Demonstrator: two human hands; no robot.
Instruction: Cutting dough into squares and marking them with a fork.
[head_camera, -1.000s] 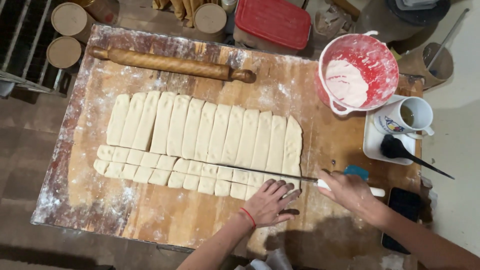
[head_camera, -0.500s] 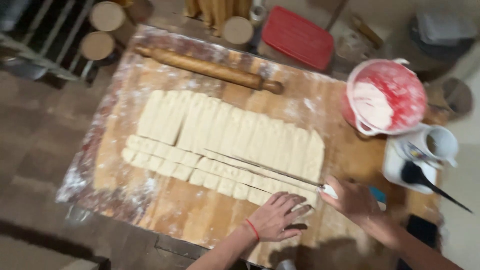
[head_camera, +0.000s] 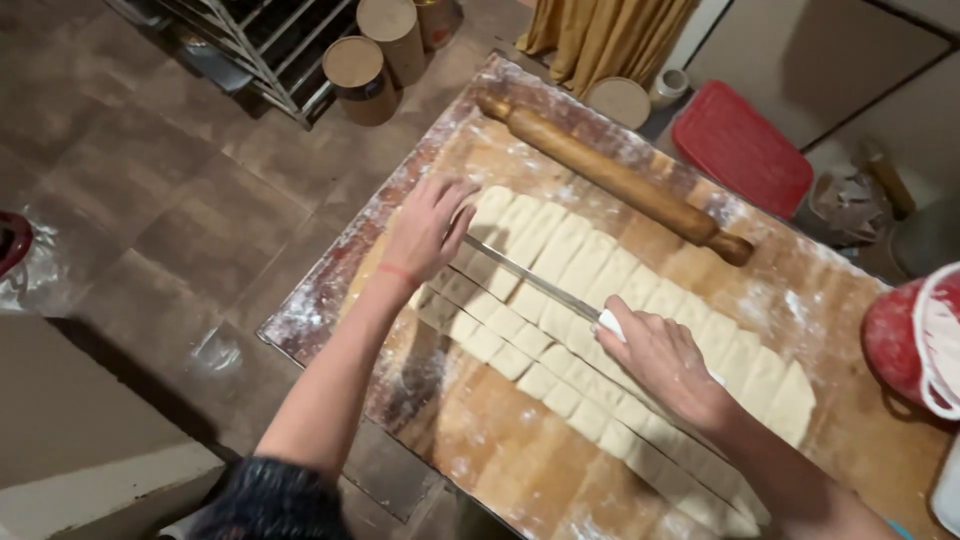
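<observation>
My right hand (head_camera: 665, 362) is gripping a long thin steel knife's (head_camera: 530, 280) white handle, fingers closed; my left hand (head_camera: 428, 228), fingers spread, is pressing its tip onto pale cut dough strips (head_camera: 600, 330) on the floury wooden bench (head_camera: 520, 460). A wooden rolling pin (head_camera: 615, 180) is lying beyond my fingers.

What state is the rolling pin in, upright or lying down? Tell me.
Lying down. The rolling pin rests flat on the floured board, beyond the cut dough strips; neither hand touches it.
</observation>
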